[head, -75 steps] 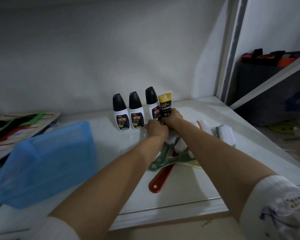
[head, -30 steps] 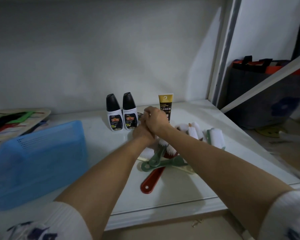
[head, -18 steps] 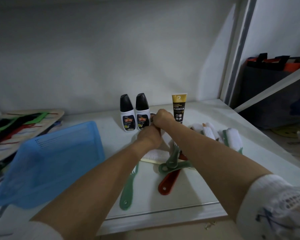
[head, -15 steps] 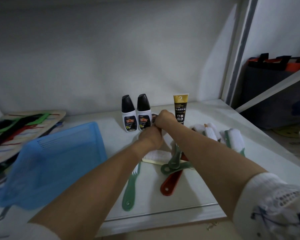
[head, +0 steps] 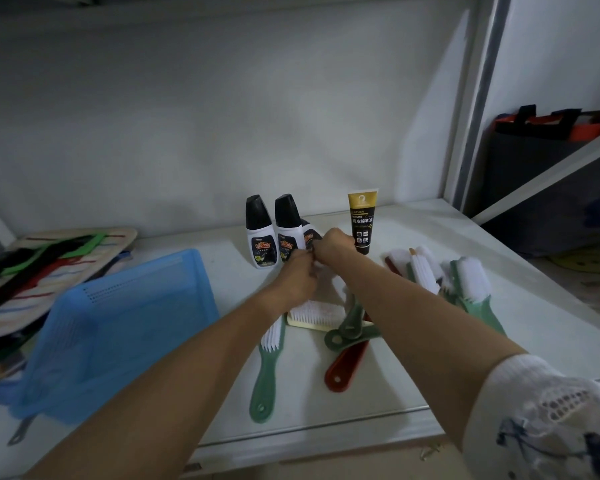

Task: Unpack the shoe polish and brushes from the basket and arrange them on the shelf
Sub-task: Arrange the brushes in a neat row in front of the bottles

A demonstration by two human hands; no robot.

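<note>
Two black-capped white polish bottles [head: 261, 237] [head: 287, 230] stand upright at the back of the white shelf [head: 520, 344]. A third polish bottle [head: 307, 235] leans beside them, mostly hidden by my hands. My right hand [head: 333, 243] is closed over it, and my left hand [head: 298, 276] pinches it from below. A gold and black tube [head: 362, 220] stands just right of my hands. Several brushes lie in front: a green one [head: 267, 372], a cream one [head: 314, 315], a red-handled one [head: 346, 370] and white-bristled ones [head: 468, 282] at the right.
A blue plastic basket [head: 118, 327] lies tipped on its side at the left. Behind it is a striped fabric bundle [head: 49, 261]. The shelf's front edge runs below my forearms. A metal upright [head: 478, 98] and a dark bag [head: 534, 161] stand at the right.
The third bottle has left its place beside the tube and moved left against the other two, held in both hands. The tube now stands alone.
</note>
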